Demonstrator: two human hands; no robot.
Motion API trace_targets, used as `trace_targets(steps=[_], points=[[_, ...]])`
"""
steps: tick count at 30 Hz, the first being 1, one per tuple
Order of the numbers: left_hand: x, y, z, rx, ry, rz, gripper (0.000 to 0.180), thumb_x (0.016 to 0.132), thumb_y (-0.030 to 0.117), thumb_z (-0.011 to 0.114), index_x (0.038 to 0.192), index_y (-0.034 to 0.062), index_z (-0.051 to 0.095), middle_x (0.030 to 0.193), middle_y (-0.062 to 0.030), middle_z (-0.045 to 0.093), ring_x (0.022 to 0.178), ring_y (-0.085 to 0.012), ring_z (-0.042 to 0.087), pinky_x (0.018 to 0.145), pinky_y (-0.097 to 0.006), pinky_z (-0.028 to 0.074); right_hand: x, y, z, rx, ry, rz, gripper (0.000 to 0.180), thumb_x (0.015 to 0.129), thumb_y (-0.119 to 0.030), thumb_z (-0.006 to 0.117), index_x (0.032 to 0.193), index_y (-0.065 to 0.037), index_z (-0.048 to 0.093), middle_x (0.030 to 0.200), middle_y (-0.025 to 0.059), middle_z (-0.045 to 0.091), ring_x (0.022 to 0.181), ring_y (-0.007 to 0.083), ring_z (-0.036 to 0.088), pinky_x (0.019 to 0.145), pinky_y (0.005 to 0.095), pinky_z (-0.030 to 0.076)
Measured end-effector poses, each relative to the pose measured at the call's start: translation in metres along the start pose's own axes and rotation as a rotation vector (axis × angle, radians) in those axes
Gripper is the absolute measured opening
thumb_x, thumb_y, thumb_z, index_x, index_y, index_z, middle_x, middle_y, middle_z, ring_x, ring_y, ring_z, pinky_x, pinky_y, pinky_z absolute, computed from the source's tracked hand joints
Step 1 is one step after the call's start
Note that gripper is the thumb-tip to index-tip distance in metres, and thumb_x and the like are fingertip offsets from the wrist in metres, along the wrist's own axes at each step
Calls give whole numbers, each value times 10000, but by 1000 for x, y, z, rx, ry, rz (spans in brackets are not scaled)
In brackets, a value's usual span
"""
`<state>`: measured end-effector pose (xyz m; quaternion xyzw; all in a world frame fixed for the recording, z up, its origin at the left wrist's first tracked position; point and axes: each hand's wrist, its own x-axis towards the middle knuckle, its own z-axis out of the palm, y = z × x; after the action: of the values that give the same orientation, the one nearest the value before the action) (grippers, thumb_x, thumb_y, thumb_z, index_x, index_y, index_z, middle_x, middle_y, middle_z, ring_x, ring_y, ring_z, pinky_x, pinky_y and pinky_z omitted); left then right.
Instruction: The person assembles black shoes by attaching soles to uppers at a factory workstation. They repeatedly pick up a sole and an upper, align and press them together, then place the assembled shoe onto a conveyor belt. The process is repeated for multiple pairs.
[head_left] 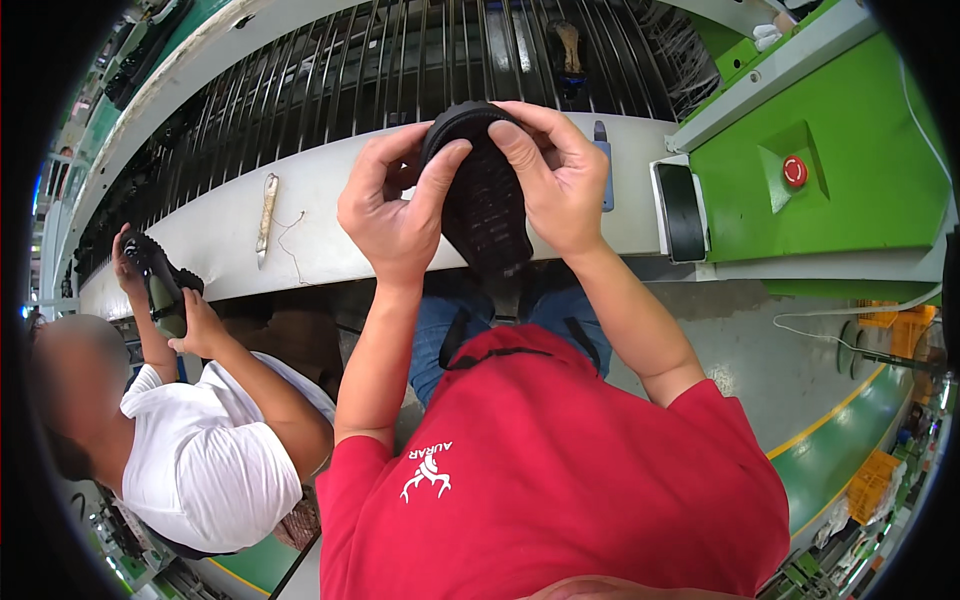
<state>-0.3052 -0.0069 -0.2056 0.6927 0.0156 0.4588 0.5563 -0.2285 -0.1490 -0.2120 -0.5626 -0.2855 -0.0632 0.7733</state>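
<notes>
1. Near the green floor strip (812, 500) at far right: an orange crate (868, 488) with pale material at its edge; cannot tell whether inside or beside it.
2. Farther up on that side: another orange crate (912, 332), too small to tell any contents.
3. Held between left hand (402, 205) and right hand (560, 180), over the white ledge (350, 215): a black shoe (487, 205), rounded end toward the metal rollers (400, 70).
4. Gripped near that end from both sides, thumbs laid on the near face, other fingers curled behind and partly hidden.
5. Left of the hands, on the ledge: a knife-like tool (267, 220) beside a thin cord (289, 243).
6. Behind the right hand, partly covered: a blue-grey object (606, 178).
7. Standing to the right: a green machine cabinet (730, 170) with a red button (795, 171).
8. Seated at left, holding a dark shoe (155, 280): a co-worker (215, 460) in white.
</notes>
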Motion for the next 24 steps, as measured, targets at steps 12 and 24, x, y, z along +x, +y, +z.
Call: trace_targets(steps=[12,24], points=[[19,-33,-3,-271,-70,-430,255,1007,163,876,1139,-47,818,1003,-69,811,897,-105,725,839,-253,578,16,35,-11,411,-103,433,279,1095,-226,776,1220,23,797,1081,50,813,986,96,740,901,254,591],[19,-178,-31,28,15,-534,336,1004,229,873,1068,-95,811,877,-85,793,783,-93,705,716,-242,561,172,209,-132,-1644,-239,588,1254,846,-841,750,1751,-127,254,1580,299,602,1492,455,575,1175,553,525]])
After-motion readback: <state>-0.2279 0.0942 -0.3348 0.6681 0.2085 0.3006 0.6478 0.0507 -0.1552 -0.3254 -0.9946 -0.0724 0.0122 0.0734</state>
